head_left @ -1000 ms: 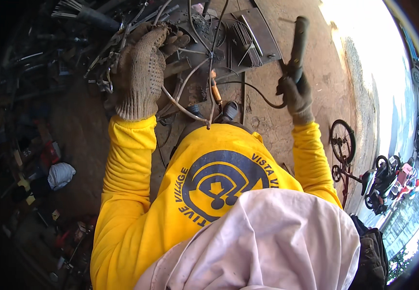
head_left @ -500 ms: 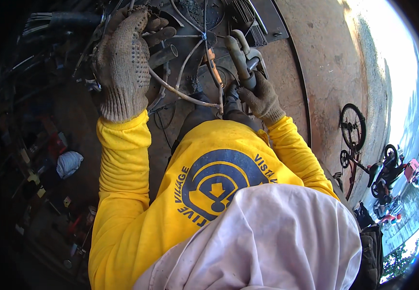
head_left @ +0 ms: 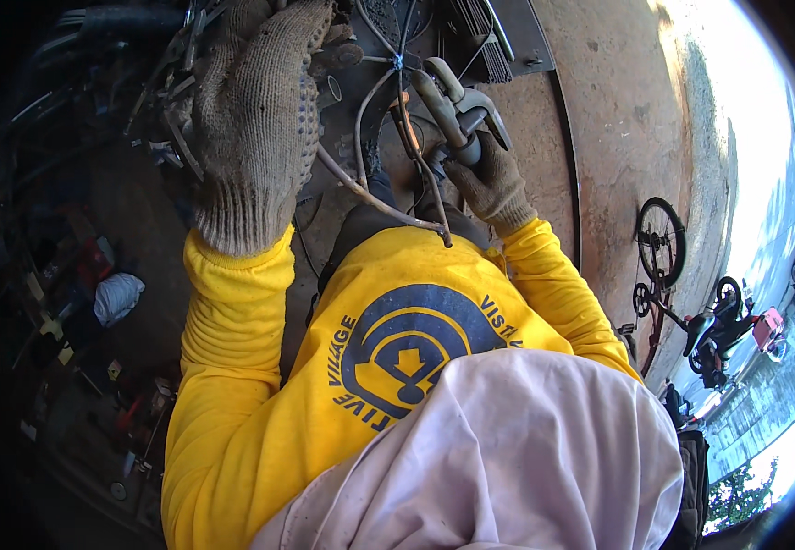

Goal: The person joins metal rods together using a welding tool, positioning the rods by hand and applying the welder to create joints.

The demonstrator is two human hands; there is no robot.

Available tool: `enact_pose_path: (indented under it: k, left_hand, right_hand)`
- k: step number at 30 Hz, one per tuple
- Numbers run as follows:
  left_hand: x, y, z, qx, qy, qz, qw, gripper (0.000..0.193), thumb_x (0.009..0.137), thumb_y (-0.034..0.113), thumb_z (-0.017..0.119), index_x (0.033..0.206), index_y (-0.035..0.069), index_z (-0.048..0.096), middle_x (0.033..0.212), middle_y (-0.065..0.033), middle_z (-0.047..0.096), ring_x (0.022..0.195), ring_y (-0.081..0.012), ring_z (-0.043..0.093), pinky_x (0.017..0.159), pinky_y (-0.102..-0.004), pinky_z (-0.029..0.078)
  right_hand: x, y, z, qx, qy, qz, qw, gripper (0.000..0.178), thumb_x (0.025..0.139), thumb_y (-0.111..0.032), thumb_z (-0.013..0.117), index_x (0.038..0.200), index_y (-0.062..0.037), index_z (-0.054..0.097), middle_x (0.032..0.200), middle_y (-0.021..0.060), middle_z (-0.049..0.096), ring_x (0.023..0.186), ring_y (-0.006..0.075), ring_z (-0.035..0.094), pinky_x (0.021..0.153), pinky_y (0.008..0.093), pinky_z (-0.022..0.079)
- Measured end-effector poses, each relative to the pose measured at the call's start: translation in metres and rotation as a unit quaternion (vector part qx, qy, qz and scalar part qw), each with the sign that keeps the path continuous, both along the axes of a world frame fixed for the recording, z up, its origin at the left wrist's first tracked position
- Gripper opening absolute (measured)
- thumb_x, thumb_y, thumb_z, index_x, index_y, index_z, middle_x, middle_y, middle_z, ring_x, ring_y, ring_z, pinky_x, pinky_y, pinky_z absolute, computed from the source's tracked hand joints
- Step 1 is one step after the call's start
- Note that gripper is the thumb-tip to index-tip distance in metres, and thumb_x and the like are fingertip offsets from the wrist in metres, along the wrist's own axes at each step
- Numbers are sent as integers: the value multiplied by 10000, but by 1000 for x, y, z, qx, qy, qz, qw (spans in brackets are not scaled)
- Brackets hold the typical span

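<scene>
My left hand [head_left: 260,128], in a knit work glove with dark dots, is raised at the upper left with its fingers curled. It appears closed on a frame of bent metal rods [head_left: 381,197]; the glove hides the grip itself. The rods meet at a bluish joint [head_left: 397,61], and one corner hangs over my lap. At the right, my right hand [head_left: 491,186], gloved too, is closed around a grey metal clamp-like tool [head_left: 448,110] with a thick rounded body and a curved jaw. Behind the rods is a short open-ended pipe [head_left: 329,93].
A dark work surface [head_left: 530,55] carries a bundle of thin rods [head_left: 485,41]. An orange-handled item [head_left: 404,124] lies behind the frame. Metal scraps [head_left: 173,137] crowd the left. To the right are a bicycle [head_left: 662,243] and a motorcycle [head_left: 723,330] outside.
My left hand has risen closer and shifted slightly right. The rod frame has moved right and toward my body with it. My right hand and its tool have shifted only slightly left.
</scene>
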State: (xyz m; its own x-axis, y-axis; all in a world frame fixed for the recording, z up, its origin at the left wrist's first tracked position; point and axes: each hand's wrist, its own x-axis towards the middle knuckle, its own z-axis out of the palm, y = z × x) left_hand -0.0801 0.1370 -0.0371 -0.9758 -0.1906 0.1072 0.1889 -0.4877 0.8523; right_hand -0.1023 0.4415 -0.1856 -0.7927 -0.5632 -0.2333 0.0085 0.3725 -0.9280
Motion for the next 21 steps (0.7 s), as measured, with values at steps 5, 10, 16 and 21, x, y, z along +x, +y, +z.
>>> enact_pose_path:
  k: [5,10,16,21]
  left_hand:
    - [2,11,6,-185,-81,111,973,495,1044,249,516,1398,-97,499,1234,-303,655,1092,-401,699,970,-489,569]
    - [1,11,7,-123,-41,87,988,455,1037,222,543,1387,-68,523,1213,-264,674,1060,-354,717,935,-444,589]
    - [-1,17,17,-137,-92,115,980,432,1031,197,550,1380,-58,536,1209,-248,679,1051,-334,721,934,-429,589]
    - [-4,34,35,-197,-197,165,946,414,1027,177,556,1374,-50,547,1205,-234,683,1045,-318,725,933,-416,589]
  right_hand:
    - [-2,-5,12,32,-6,7,999,478,874,-196,762,1280,-4,596,1111,193,700,1010,294,687,896,381,539]
    - [0,-9,15,24,-15,-4,1000,503,868,-211,763,1294,-6,591,1115,196,702,1008,304,691,893,386,542]
    - [1,-7,6,36,10,9,999,563,859,-306,771,1287,2,572,1083,240,704,987,394,705,864,427,560]
    - [-2,-12,12,33,-9,8,999,530,860,-255,767,1287,-3,581,1103,218,698,999,347,691,882,410,547]
